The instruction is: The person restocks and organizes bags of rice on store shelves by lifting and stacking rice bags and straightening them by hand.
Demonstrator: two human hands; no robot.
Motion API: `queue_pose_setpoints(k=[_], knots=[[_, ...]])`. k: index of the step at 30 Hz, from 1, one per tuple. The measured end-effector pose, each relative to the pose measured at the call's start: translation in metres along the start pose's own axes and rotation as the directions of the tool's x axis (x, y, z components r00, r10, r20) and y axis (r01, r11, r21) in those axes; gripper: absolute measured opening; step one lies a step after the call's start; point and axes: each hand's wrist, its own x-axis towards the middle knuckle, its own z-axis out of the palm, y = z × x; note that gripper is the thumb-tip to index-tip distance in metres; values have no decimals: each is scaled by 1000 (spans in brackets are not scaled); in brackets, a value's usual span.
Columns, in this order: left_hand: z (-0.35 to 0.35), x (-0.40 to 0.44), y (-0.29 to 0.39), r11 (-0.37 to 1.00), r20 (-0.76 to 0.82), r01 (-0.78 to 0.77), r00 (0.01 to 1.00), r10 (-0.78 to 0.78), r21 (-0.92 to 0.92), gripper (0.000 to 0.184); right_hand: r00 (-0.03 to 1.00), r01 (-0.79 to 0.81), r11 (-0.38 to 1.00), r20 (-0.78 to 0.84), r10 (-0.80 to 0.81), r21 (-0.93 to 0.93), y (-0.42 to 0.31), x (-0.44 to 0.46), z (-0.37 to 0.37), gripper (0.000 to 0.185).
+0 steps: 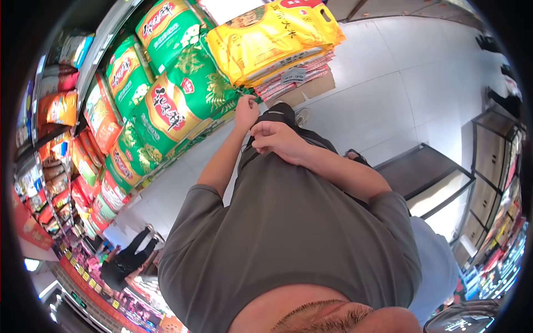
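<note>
Left hand (247,112): fingers curled near the green bag (194,97); I cannot tell their hold.
Right hand (280,141): fingers half-curled near the grey shirt (305,238); hold likewise unclear.
Green bag: stacked, beside 1 yellow bag (272,36).

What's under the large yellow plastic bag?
Red-and-white plastic packages and brown cardboard show below one edge of the bag; whatever lies further under is covered.

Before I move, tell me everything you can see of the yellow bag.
The yellow bag looks like glossy plastic, plump and slightly wrinkled, printed with lettering, with a dark handle slot at one end. It lies flat above red-patterned packs, beside a large green bag. The left hand is near its corner; contact is unclear.
</note>
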Motion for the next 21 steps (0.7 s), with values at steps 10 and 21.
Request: queue_pose_setpoints(k=[10, 21], knots=[[0, 103, -12, 973, -231, 229, 949, -216, 29, 56, 981, 133, 984, -161, -112, 122, -43, -22, -19, 23], [-9, 165, 25, 754, -154, 640, 768, -622, 147, 88, 961, 145, 985, -248, -119, 91, -114, 2, -51, 21]])
